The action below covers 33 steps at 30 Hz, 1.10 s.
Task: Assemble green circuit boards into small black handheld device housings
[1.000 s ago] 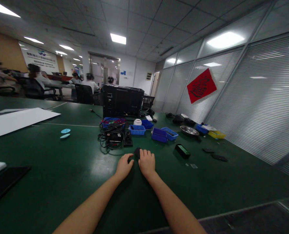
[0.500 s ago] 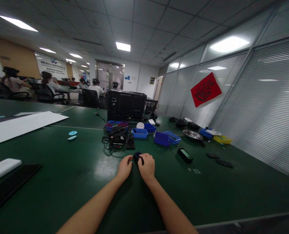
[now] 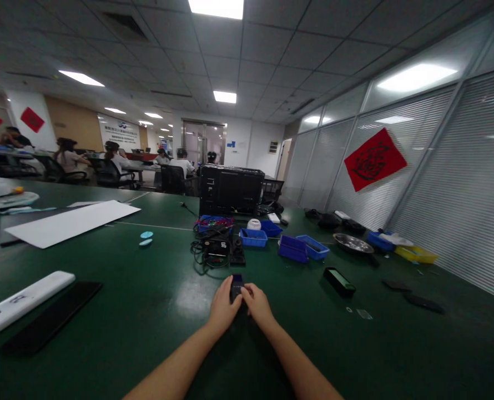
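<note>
Currently both hands meet on a small black device (image 3: 236, 286) at the middle of the green table (image 3: 105, 333). Left hand (image 3: 224, 306) grips its left side, fingers curled around it; right hand (image 3: 257, 303) grips the right side, thumb on top. Device is held low, just above or on the table surface, can't tell which. Just beyond it: a tangle of black cables and an adapter (image 3: 216, 251). Further back, blue bins (image 3: 253, 238) and a black computer case (image 3: 230, 190). Right of the hands lies a black rectangular box (image 3: 339, 281). Far left, a white remote-like bar (image 3: 24, 300) beside a black strip (image 3: 51, 318).
</note>
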Each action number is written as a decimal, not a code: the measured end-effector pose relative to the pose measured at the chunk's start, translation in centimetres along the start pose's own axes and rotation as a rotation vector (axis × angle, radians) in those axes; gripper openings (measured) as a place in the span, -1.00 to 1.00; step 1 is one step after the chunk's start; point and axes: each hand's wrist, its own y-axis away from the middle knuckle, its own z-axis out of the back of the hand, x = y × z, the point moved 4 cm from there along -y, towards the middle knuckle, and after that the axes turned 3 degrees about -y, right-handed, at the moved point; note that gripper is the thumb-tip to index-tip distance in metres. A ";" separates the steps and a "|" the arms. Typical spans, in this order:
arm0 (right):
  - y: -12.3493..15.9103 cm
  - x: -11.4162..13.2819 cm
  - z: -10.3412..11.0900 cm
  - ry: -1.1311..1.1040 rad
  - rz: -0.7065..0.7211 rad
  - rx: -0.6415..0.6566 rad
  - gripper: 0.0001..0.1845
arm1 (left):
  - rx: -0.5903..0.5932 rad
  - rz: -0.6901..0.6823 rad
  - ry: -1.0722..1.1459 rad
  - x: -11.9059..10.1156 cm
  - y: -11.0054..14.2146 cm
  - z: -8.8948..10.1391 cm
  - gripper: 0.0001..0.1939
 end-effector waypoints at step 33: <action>-1.7 0.2 -1.8 -0.888 -0.313 0.235 -0.77 | -0.154 0.379 -0.279 6.4 0.3 11.5 -0.25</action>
